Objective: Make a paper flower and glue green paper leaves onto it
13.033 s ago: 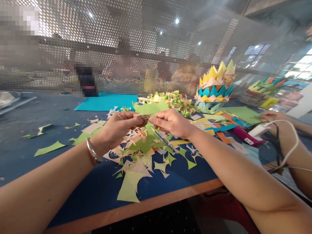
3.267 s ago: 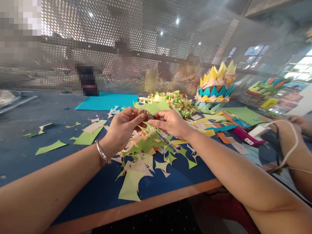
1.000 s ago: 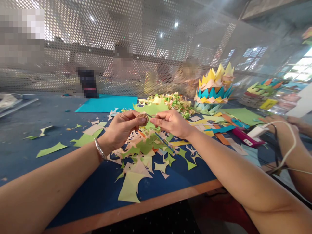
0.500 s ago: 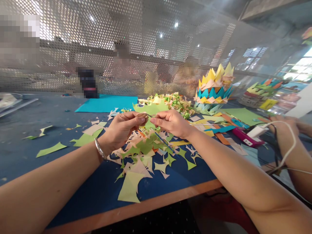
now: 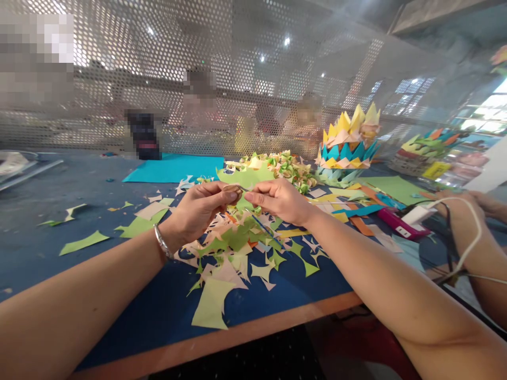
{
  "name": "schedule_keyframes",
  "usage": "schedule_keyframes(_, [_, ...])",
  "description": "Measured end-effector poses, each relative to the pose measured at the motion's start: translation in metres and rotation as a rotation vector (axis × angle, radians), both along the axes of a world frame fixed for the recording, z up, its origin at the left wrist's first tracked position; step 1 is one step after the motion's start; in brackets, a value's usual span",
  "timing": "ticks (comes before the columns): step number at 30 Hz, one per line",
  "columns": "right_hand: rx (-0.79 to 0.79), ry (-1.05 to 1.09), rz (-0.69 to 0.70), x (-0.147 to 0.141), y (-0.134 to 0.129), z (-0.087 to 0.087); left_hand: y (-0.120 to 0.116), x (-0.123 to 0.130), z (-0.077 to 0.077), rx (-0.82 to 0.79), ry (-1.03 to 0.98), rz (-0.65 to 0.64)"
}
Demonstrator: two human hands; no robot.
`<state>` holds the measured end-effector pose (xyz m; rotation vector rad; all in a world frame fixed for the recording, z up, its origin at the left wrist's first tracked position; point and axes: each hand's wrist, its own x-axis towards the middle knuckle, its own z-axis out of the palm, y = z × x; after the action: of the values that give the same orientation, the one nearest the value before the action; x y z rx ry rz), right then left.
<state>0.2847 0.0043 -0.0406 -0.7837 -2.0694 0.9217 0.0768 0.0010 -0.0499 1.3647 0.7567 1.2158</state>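
My left hand [image 5: 204, 208], with a silver bracelet at the wrist, pinches a small brownish rounded piece [image 5: 234, 188], perhaps paper; the fingers cover much of it. Close beside it, my right hand [image 5: 279, 199] is closed in a pinch on a thin dark stick [image 5: 244, 188] that reaches toward that piece. Both hands hover over a heap of cut paper scraps [image 5: 233, 237] in green, peach and yellow. A thin blue stick [image 5: 264, 230] lies on the scraps below my right hand. Behind the hands is a pile of small curled paper pieces [image 5: 287, 166].
A tiered folded-paper piece [image 5: 348, 148] stands at the back right. Blue card [image 5: 174, 168] lies at the back left. At right are a magenta power strip [image 5: 404, 224] with cables and another person's arm [image 5: 463, 227]. A perforated screen [image 5: 166, 68] rises behind the table.
My hands stay in nearly the same pose, with the small piece turned very slightly between the fingers. The view has shifted a little; nothing else visibly moved.
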Motion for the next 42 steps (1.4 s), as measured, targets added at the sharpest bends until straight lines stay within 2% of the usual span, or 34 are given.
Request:
schedule_keyframes(26, [0.06, -0.028, -0.033, -0.0008, -0.002, 0.0039, 0.0009, -0.0011, -0.0032, -0.013, 0.003, -0.008])
schedule_keyframes(42, [0.08, -0.078, -0.046, -0.0005, -0.0004, 0.0015, 0.0036, -0.0055, -0.0059, 0.122, 0.163, -0.015])
